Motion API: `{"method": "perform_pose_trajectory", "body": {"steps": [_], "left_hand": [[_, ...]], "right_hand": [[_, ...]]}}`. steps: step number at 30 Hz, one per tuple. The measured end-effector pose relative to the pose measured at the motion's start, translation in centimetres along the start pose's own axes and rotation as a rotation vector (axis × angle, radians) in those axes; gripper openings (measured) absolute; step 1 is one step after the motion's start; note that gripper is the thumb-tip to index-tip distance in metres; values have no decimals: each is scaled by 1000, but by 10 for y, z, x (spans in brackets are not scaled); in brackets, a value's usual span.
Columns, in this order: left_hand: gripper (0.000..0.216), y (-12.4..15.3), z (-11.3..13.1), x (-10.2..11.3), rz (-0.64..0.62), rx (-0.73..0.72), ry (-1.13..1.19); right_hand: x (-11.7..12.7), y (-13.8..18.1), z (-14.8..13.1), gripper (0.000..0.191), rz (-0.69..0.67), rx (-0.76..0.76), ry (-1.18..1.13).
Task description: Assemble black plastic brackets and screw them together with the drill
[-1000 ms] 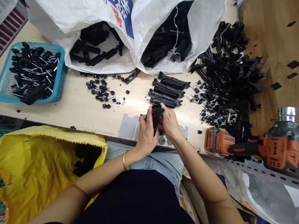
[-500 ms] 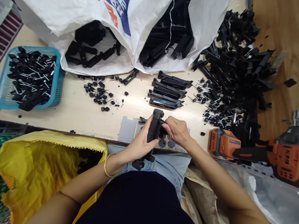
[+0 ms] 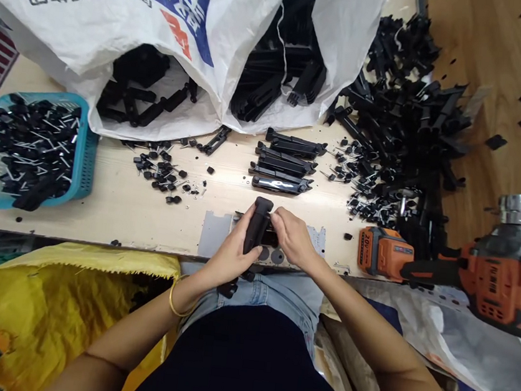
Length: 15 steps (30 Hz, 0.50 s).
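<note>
My left hand (image 3: 231,250) is wrapped round a black plastic bracket-like part (image 3: 258,223), held tilted above the table's front edge. More black plastic (image 3: 230,288) hangs below that hand, over my lap. My right hand (image 3: 293,240) is closed at the part's right side, its fingertips against it; whatever small piece they pinch is hidden. Beneath the hands lies a grey plate with round holes (image 3: 214,234). Beyond them several long black plastic parts (image 3: 282,185) lie in a stacked row.
To the left are a blue basket (image 3: 86,163) of black-headed pins and a loose cluster of black knobs (image 3: 162,168). White sacks (image 3: 223,28) with black parts stand behind. On the right are a heap of black parts (image 3: 405,124) and an orange cordless tool (image 3: 500,273). A yellow sack (image 3: 73,306) hangs below.
The view has shifted slightly, so the table things appear further left. The black part leans more to the right at its top, and my right hand stays against its side.
</note>
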State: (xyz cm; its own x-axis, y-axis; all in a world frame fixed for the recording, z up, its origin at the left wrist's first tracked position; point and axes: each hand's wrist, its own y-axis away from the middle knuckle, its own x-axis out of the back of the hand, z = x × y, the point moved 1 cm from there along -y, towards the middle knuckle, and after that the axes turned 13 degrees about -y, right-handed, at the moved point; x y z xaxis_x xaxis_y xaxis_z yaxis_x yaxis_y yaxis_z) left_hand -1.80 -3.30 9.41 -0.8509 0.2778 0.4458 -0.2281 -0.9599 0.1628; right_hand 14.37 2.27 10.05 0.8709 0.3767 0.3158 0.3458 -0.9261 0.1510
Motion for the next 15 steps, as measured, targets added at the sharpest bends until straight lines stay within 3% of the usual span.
{"method": "perform_pose_trajectory", "body": {"steps": [2, 4, 8, 10, 15], "left_hand": [[82, 2, 1, 1, -55, 91, 151], [81, 4, 3, -1, -62, 156, 231], [84, 1, 5, -5, 137, 153, 131], [84, -3, 4, -1, 172, 131, 108], [80, -8, 2, 25, 16, 124, 230]], "right_hand": [[-4, 0, 5, 48, 22, 189, 226], [-9, -3, 11, 52, 26, 271, 314], [-23, -8, 11, 51, 95, 305, 293], [-29, -7, 3, 51, 71, 367, 314], [-17, -8, -23, 44, 17, 425, 568]]}}
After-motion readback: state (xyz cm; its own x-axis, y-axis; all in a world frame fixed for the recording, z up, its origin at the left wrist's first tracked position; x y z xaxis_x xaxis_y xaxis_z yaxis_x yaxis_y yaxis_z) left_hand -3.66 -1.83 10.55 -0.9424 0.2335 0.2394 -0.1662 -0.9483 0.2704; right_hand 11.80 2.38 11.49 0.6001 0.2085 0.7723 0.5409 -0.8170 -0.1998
